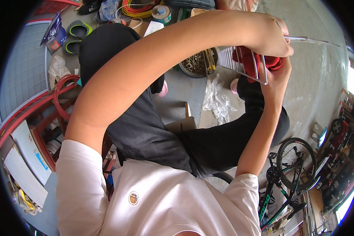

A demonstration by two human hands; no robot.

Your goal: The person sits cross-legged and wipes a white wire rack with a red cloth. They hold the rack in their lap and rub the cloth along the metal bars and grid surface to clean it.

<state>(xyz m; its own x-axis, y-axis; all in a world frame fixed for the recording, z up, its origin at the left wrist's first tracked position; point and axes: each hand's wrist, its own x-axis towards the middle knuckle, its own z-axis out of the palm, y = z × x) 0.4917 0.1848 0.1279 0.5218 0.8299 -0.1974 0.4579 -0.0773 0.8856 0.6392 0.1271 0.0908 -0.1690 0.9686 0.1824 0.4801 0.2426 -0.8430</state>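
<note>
A silvery metal wire rack (230, 60) with many parallel bars is held up at the upper right. My left hand (268, 35) reaches across from the left and grips its upper part; thin metal rods (306, 38) stick out to the right past the fingers. Below it, my right hand (275, 70) holds a dark red cloth (247, 60), which shows between the bars. How the right fingers lie against the rack is partly hidden. Just left of the rack, a dark round tub (191, 73) on the floor holds small metal hardware and a yellow-and-black tool (210, 60).
Crumpled clear plastic (218, 101) lies on the floor between the legs, near a cardboard piece (181, 124). Coiled hoses (135, 8), a metal can (161, 14) and green-edged shoes (79, 29) lie beyond. A red frame (44, 113) stands left; a bicycle (295, 165) is at lower right.
</note>
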